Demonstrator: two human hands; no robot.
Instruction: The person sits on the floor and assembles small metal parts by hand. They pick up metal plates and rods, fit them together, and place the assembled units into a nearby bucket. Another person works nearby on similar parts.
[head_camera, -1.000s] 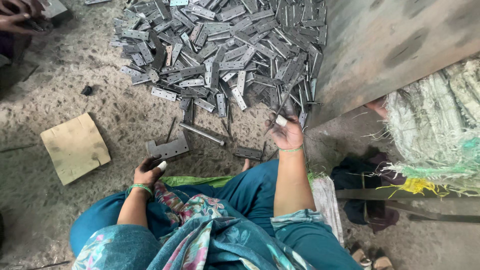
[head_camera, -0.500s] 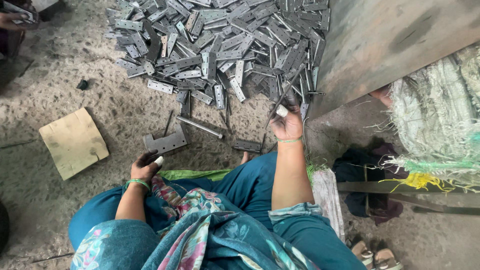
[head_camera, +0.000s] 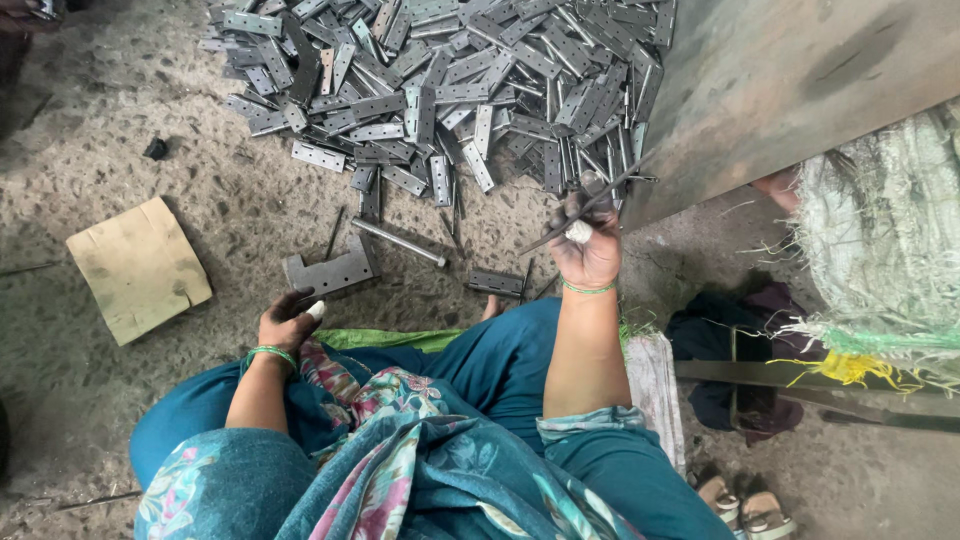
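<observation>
- Rough concrete floor (head_camera: 180, 170), gritty and grey, fills the view from above; person sits on it in teal clothes with a floral scarf.
- Big pile of flat metal hinge plates (head_camera: 440, 80) with punched holes lies at top centre, spread loosely on the floor.
- Right hand (head_camera: 585, 250) is raised at the pile's lower right edge, fingers curled closed around a thin dark metal rod (head_camera: 580, 212) that slants up to the right; white wrap on one finger, green bangle at the wrist.
- Left hand (head_camera: 288, 322) is low near the lap, fingers curled, dark with grime, white wrap on one fingertip; it touches the near corner of a metal jig block (head_camera: 332, 272) lying flat on the floor. Cannot tell if it grips the block or just rests on it.
- Steel pin (head_camera: 398, 242) lies on the floor between the block and the pile, apart from both hands.
- Single hinge plate (head_camera: 497, 283) lies alone just in front of the knee, below the right hand.
- Cardboard piece (head_camera: 138, 268) lies flat at left, well apart from the block.
- Large grey metal sheet (head_camera: 800, 80) leans across the top right, next to the right hand.
- Frayed woven sack (head_camera: 880, 250) sits at far right; sandals (head_camera: 745, 505) at bottom right.
</observation>
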